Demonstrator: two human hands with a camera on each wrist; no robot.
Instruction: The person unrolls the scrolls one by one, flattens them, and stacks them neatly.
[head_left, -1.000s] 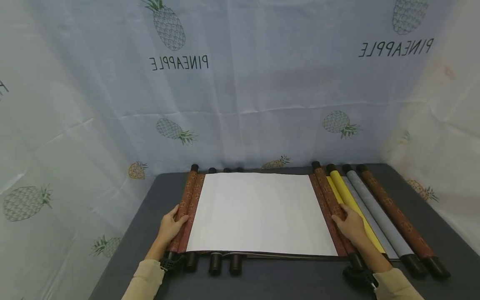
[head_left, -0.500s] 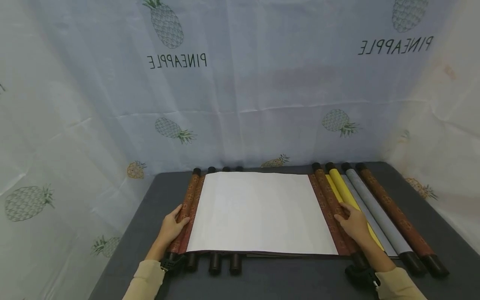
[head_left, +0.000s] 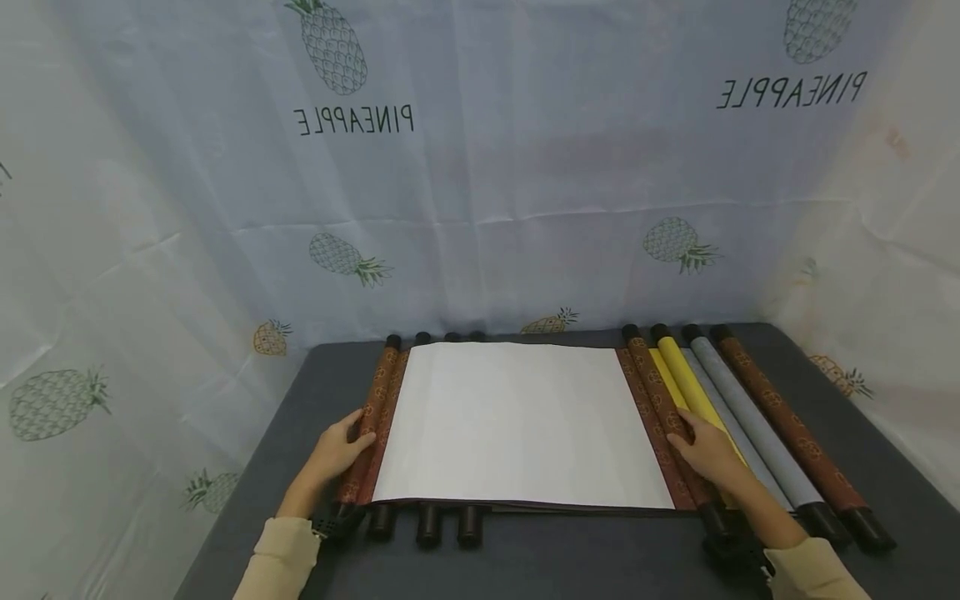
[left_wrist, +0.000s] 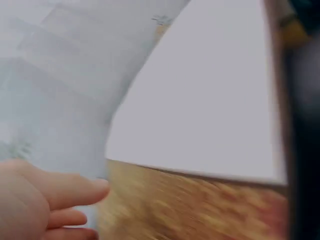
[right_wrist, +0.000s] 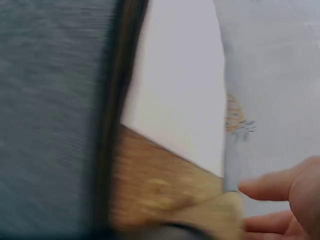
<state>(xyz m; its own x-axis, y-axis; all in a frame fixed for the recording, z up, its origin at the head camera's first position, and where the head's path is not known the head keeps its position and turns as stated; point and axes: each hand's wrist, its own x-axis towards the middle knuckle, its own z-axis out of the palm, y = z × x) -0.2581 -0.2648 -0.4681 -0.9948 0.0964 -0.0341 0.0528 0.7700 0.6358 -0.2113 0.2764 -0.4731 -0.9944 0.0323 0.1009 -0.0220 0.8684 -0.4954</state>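
A hanging scroll (head_left: 517,425) lies unrolled across the table, a blank white sheet between brown patterned bands. My left hand (head_left: 332,452) holds its left rolled end (head_left: 380,379), thumb on top and fingers at the outer side. At the opposite end, my right hand (head_left: 708,450) grips the right roll (head_left: 647,362), with the thumb on the inner side. Blurred in the left wrist view, the thumb (left_wrist: 75,189) is beside the patterned band. The right wrist view shows the thumb (right_wrist: 270,185) near the roll's edge; the fingers are partly cut off.
Right of the scroll lie a yellow scroll (head_left: 690,383), a grey scroll (head_left: 757,421) and a brown patterned scroll (head_left: 795,429). Dark roller ends (head_left: 429,527) stick out under the white sheet. A pineapple-print curtain (head_left: 480,167) surrounds the dark table (head_left: 585,558).
Both hands stay at the scroll's two ends. Their wrists and forearms have swung slightly outward, left and right. The scroll has barely moved.
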